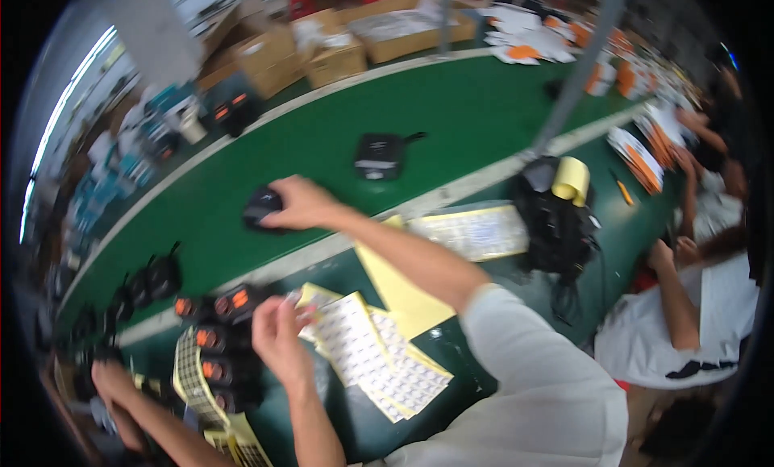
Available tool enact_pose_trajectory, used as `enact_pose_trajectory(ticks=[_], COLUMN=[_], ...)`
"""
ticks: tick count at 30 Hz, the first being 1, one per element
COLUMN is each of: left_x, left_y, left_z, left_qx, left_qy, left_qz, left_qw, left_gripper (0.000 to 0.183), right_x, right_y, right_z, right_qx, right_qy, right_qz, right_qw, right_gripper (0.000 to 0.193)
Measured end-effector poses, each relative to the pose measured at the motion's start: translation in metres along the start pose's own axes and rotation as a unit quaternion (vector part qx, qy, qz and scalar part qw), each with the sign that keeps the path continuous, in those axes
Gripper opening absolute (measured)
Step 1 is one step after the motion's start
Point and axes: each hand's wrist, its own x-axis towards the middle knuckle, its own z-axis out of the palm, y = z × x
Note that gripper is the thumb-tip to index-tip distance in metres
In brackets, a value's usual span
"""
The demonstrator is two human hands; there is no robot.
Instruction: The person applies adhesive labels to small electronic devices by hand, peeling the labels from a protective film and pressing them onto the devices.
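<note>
My right hand [302, 203] reaches across to the green belt, its fingers wrapped round the edge of a black boxy device [261, 207]. My left hand [278, 330] is raised above the near bench with its fingertips pinched together; what they hold, if anything, is too blurred to make out. Just right of it lie overlapping sheets of small stickers [355, 342], white with rows of dark marks. Farther along the belt sits another black boxy device [379, 155] with a short strap. Left of my left hand stand several black devices with orange parts [234, 303].
A grey post [576, 80] rises at the belt's near edge. Beside it lie a black bag [552, 217] with a yellow roll [571, 181] and a plastic-covered sheet [476, 232]. Another person's hand [113, 378] works at left; co-workers sit at right. Cardboard boxes [334, 60] line the far side.
</note>
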Motion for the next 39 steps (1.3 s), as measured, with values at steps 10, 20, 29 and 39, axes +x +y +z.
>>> enact_pose_trajectory(ticks=[10, 20, 29, 39], left_x=[0.042, 0.045, 0.047, 0.028], left_y=[-0.004, -0.01, -0.026, -0.017], left_z=[0.04, 0.041, 0.039, 0.028], left_qx=[-0.055, -0.002, 0.025, 0.08], left_qy=[-0.038, 0.009, 0.063, 0.051], left_qz=[0.038, 0.071, 0.118, 0.081], left_qw=[0.997, 0.997, 0.991, 0.992], left_gripper=[0.011, 0.011, 0.008, 0.019], right_x=[-0.102, -0.112, -0.114, -0.075], right_y=[-0.008, -0.013, -0.018, 0.012], right_z=[-0.027, -0.011, -0.004, -0.034], right_qx=[0.363, 0.305, 0.309, 0.084], right_qy=[0.025, 0.08, 0.068, 0.082], right_qz=[0.072, 0.071, 0.085, 0.023], right_qw=[0.929, 0.946, 0.945, 0.993], right_gripper=[0.069, 0.08, 0.078, 0.08])
